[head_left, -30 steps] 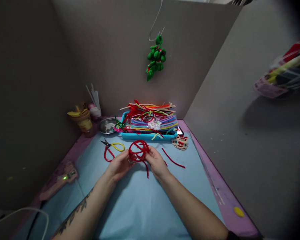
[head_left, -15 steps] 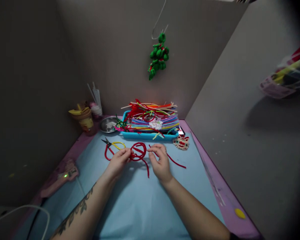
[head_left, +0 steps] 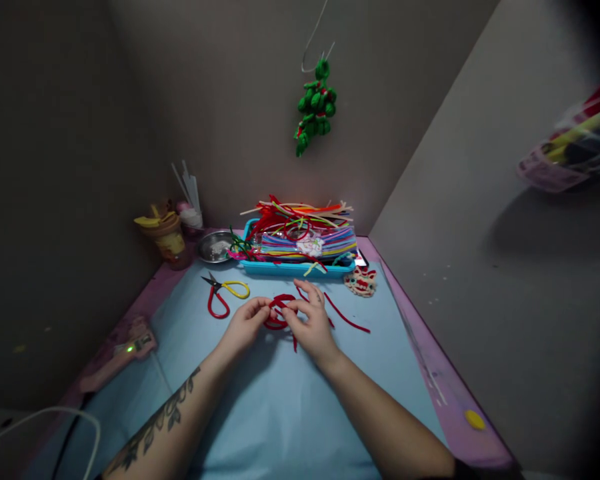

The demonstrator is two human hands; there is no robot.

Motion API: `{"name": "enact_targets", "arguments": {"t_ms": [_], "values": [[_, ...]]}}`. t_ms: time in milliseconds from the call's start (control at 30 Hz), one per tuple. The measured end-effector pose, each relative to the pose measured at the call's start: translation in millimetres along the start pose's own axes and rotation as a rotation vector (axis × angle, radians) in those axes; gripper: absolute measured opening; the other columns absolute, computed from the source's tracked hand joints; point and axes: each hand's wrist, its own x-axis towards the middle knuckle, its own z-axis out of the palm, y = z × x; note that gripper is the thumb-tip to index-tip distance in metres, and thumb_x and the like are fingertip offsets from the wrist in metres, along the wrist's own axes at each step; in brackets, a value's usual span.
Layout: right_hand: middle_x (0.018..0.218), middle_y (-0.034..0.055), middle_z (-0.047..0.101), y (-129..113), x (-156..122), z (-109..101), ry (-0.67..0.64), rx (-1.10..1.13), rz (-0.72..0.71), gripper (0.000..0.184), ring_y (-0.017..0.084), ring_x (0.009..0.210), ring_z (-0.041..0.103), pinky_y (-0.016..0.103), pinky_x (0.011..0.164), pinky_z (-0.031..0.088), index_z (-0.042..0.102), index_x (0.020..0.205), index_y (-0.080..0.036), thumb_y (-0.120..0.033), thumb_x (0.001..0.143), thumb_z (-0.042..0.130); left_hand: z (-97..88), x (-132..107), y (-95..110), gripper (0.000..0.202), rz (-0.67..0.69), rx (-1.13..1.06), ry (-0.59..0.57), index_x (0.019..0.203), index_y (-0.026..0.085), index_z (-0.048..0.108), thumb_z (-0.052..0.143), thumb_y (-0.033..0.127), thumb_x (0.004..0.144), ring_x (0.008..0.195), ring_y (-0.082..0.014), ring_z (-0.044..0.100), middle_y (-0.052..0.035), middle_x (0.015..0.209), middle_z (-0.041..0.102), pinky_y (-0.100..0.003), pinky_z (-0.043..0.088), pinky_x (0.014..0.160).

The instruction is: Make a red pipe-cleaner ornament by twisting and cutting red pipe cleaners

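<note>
A red pipe cleaner point(head_left: 276, 324), bent into a ring with a tail hanging down, is held up over the light blue cloth. My left hand point(head_left: 251, 323) pinches the ring's left side. On its right side, the thumb and fingertips of my right hand point(head_left: 309, 324) close on the same ring; some of the contact is hidden behind the fingers. Another red pipe cleaner point(head_left: 347, 315) lies on the cloth beyond my right hand. Scissors point(head_left: 223, 288) with one red and one yellow handle rest spread to the left.
At the back, a blue tray point(head_left: 300, 270) holds many coloured pipe cleaners. A metal bowl point(head_left: 215, 248) and a brown pot point(head_left: 165, 237) stand left of it. A glue gun point(head_left: 123, 360) sits at the left edge. A lion-face ornament point(head_left: 361, 283) lies right of the tray.
My right hand has moved left from beside the ring onto it, its fingers closing. The ring has tilted flatter between both hands. The view has shifted slightly.
</note>
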Motion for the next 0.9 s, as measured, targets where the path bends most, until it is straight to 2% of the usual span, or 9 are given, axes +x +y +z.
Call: {"name": "enact_targets", "arguments": {"t_ms": [100, 167, 367, 500, 667, 800, 900], "values": [[0.121, 0.0099, 0.059, 0, 0, 0, 0.038, 0.097, 0.040, 0.010, 0.026, 0.116, 0.051, 0.046, 0.101, 0.039, 0.070, 0.074, -0.022, -0.023, 0.081, 0.062, 1.2, 0, -1, 0.029, -0.073, -0.119, -0.017, 0.089, 0.014, 0.068, 0.073, 0.030, 0.066, 0.062, -0.0142, 0.058, -0.0012, 0.067, 0.066, -0.026, 0.042, 0.064], [0.117, 0.0098, 0.060, 0, -1, 1, 0.052, 0.102, 0.047, 0.010, 0.025, 0.114, 0.053, 0.044, 0.099, 0.041, 0.070, 0.073, -0.022, -0.023, 0.081, 0.062, 1.9, 0, -1, 0.030, -0.091, -0.140, -0.021, 0.091, 0.014, 0.069, 0.074, 0.030, 0.066, 0.060, -0.0133, 0.056, -0.0008, 0.066, 0.065, -0.025, 0.040, 0.061], [0.114, 0.0089, 0.061, -3, -4, 7, 0.038, 0.048, 0.050, 0.012, 0.024, 0.114, 0.052, 0.044, 0.101, 0.040, 0.070, 0.071, -0.023, -0.021, 0.080, 0.062, 5.3, -3, -1, 0.031, 0.018, 0.043, 0.022, 0.083, 0.013, 0.067, 0.070, 0.043, 0.072, 0.058, -0.0108, 0.049, 0.0013, 0.065, 0.061, -0.023, 0.036, 0.058], [0.113, 0.0095, 0.060, -6, -6, 9, 0.030, 0.016, 0.024, 0.013, 0.025, 0.113, 0.052, 0.045, 0.100, 0.040, 0.070, 0.070, -0.023, -0.019, 0.080, 0.062, 6.7, -3, -1, 0.035, -0.003, 0.028, 0.058, 0.078, 0.014, 0.065, 0.071, 0.047, 0.070, 0.057, -0.0109, 0.049, 0.0016, 0.064, 0.060, -0.022, 0.036, 0.056], [0.114, 0.0081, 0.060, -8, -8, 13, 0.037, -0.065, -0.072, 0.014, 0.026, 0.114, 0.050, 0.048, 0.101, 0.040, 0.070, 0.070, -0.024, -0.017, 0.079, 0.061, 4.9, -1, -4, 0.030, -0.125, -0.140, 0.080, 0.071, 0.013, 0.065, 0.076, 0.040, 0.065, 0.056, -0.0106, 0.052, 0.0002, 0.064, 0.063, -0.023, 0.038, 0.058], [0.118, 0.0079, 0.058, -9, -11, 13, 0.007, -0.090, -0.135, 0.012, 0.026, 0.117, 0.047, 0.047, 0.103, 0.039, 0.070, 0.073, -0.024, -0.019, 0.080, 0.061, 3.2, 2, -6, 0.023, -0.137, -0.199, 0.088, 0.064, 0.012, 0.064, 0.076, 0.031, 0.064, 0.053, -0.0089, 0.049, 0.0013, 0.058, 0.059, -0.022, 0.035, 0.054], [0.119, 0.0092, 0.056, -8, -11, 10, -0.013, -0.004, -0.122, 0.012, 0.026, 0.115, 0.049, 0.045, 0.101, 0.040, 0.069, 0.088, -0.024, -0.027, 0.083, 0.059, 0.7, 4, -4, 0.018, -0.161, -0.315, 0.138, 0.060, 0.013, 0.060, 0.074, 0.024, 0.064, 0.052, -0.0085, 0.047, 0.0030, 0.055, 0.055, -0.022, 0.037, 0.053]]}}
